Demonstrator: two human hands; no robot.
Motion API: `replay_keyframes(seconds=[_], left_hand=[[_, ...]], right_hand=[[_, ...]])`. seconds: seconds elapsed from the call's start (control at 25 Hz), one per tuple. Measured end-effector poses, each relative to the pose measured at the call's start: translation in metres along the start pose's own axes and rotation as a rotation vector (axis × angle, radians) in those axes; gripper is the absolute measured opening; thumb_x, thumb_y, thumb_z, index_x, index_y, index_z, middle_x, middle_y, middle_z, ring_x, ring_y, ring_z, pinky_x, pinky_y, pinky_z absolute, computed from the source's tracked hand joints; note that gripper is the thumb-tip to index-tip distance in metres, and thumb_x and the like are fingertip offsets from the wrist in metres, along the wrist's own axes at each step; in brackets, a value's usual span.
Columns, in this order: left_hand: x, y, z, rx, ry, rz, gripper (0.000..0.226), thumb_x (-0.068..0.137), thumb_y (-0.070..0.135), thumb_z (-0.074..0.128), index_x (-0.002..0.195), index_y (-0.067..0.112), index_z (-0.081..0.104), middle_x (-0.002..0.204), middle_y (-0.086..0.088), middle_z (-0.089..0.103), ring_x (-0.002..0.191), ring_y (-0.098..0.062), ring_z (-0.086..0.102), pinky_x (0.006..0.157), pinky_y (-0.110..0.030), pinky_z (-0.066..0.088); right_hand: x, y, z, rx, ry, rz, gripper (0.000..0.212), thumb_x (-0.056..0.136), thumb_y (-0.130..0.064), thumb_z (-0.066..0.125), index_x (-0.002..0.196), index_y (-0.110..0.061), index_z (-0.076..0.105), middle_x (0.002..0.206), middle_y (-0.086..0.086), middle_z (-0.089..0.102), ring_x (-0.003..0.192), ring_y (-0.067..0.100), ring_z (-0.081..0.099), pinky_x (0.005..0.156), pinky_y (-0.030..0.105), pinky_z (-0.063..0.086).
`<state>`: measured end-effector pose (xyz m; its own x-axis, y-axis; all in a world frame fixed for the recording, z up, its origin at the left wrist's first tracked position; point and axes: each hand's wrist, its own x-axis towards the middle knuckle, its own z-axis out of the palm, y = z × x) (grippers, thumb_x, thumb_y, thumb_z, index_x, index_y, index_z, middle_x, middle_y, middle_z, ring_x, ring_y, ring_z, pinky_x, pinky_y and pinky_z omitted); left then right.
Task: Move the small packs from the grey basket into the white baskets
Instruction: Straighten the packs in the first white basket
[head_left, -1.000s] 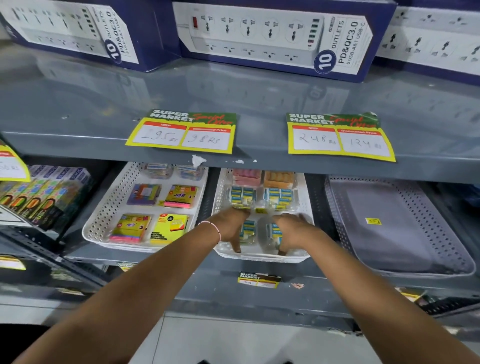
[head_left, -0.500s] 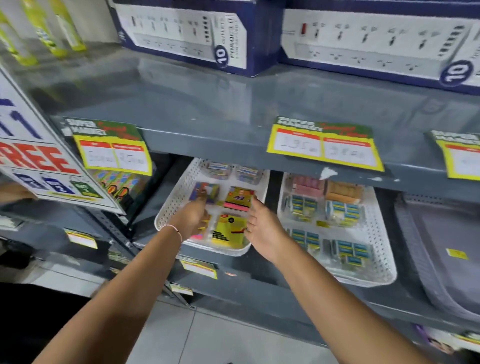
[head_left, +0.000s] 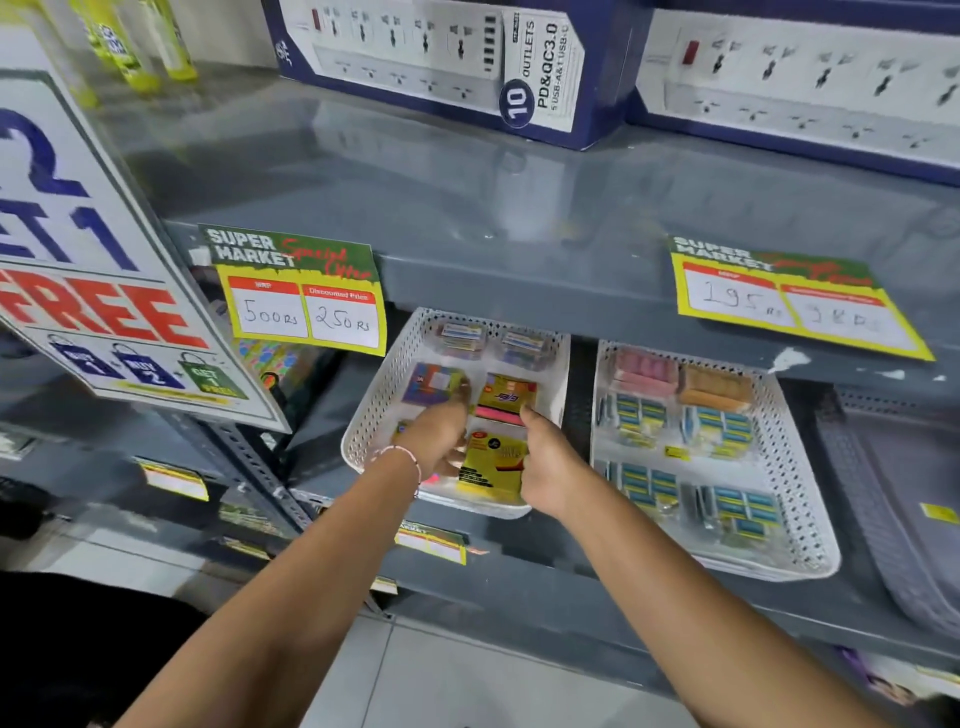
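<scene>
Two white baskets sit on the lower shelf. The left white basket (head_left: 375, 415) holds a purple pack (head_left: 434, 383), a yellow-and-pink pack (head_left: 506, 397) and a yellow pack (head_left: 492, 467) at its front. My left hand (head_left: 440, 435) lies flat over the front-left packs, one finger reaching the purple pack. My right hand (head_left: 551, 467) rests against the yellow pack's right edge with the thumb pointing up and the fingers hidden. The right white basket (head_left: 802, 499) holds several blue-labelled packs (head_left: 641, 415). The grey basket (head_left: 883, 488) is cut off at the right edge.
The upper grey shelf (head_left: 519, 270) overhangs the baskets and carries price tags (head_left: 304, 296) and power-strip boxes (head_left: 441, 62). A large "FREE" sign (head_left: 104, 312) hangs at the left. Colourful boxes (head_left: 270, 358) stand left of the baskets. Tiled floor lies below.
My view and both hands have shifted left, from the right white basket to the left one. Since half a second ago the hands have closed in on the front yellow pack.
</scene>
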<state>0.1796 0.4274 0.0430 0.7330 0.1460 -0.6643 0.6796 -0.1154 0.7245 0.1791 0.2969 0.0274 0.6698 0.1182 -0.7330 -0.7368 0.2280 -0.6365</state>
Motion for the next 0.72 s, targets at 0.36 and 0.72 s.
replay_keyframes(seconds=[0.36, 0.72], left_hand=[[0.0, -0.005, -0.053, 0.81, 0.461, 0.27, 0.049, 0.073, 0.062, 0.066, 0.087, 0.015, 0.066, 0.082, -0.005, 0.07, 0.078, -0.023, 0.066, 0.063, -0.022, 0.048], [0.006, -0.02, -0.034, 1.133, 0.354, 0.073, 0.059, 0.071, 0.057, 0.07, 0.112, 0.014, 0.065, 0.106, -0.007, 0.067, 0.102, -0.025, 0.063, 0.087, -0.03, 0.052]], right_hand=[[0.005, -0.009, 0.003, -0.161, 0.093, -0.165, 0.06, 0.083, -0.067, 0.046, 0.127, -0.029, 0.059, 0.134, 0.002, 0.058, 0.119, 0.025, 0.052, 0.094, 0.039, 0.039], [0.016, -0.003, -0.001, -0.114, 0.153, -0.245, 0.076, 0.066, -0.07, 0.055, 0.126, -0.024, 0.062, 0.134, 0.005, 0.061, 0.121, 0.028, 0.057, 0.107, 0.049, 0.042]])
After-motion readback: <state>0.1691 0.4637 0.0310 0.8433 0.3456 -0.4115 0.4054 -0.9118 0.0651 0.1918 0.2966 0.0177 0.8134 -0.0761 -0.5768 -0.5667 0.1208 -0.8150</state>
